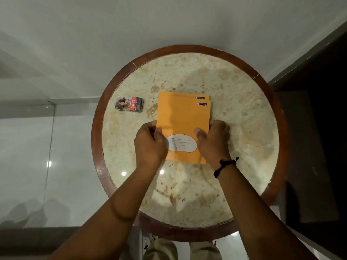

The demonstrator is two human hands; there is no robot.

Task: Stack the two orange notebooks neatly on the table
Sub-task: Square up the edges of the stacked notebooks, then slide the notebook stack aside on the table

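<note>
The lower flat orange paper notebook (183, 95) is almost wholly covered by the upper orange paper notebook (183, 117); only a thin strip along its far edge and right side shows, with a small logo patch. The handwriting on the upper cover's white name label (183, 144) is too faint to read, and the label's left end lies under the left hand (150, 142). The right hand (214, 140) covers the notebooks' near right corner. How firmly either grip closes on the covers cannot be told. The print on the small dark cardboard packet (129, 103) near the counter's left edge is too small to read. Both forearms run off the bottom edge.
</note>
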